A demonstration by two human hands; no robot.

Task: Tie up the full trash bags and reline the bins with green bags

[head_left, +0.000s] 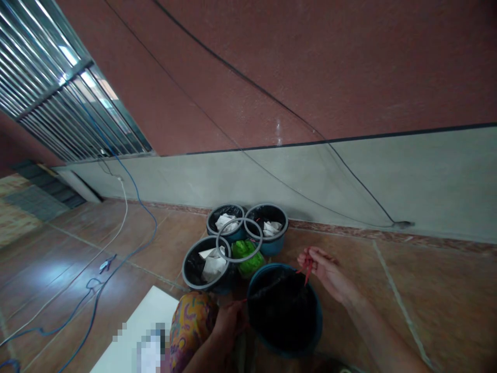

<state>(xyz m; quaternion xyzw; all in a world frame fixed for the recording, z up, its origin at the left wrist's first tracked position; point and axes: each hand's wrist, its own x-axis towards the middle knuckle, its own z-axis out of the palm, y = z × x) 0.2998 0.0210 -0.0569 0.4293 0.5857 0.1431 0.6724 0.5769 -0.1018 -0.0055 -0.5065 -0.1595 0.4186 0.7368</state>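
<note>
A blue bucket (315, 321) lined with a black bag stands on the floor right in front of me. My right hand (324, 269) is at its far right rim, fingers pinched on a thin red string (308, 272). My left hand (229, 320) is at the near left rim, closed on the other end of a red string. Behind the bucket stand three grey-rimmed bins (194, 277) with black liners and white paper inside. A loose grey ring (222, 239) rests across them above a green bag (248, 256).
A wall with a grey lower band (349, 181) runs close behind the bins. Blue and white cables (116, 248) trail over the tiled floor at left. A white sheet (132, 336) lies at the lower left. A colourful garment (190, 324) covers my knee.
</note>
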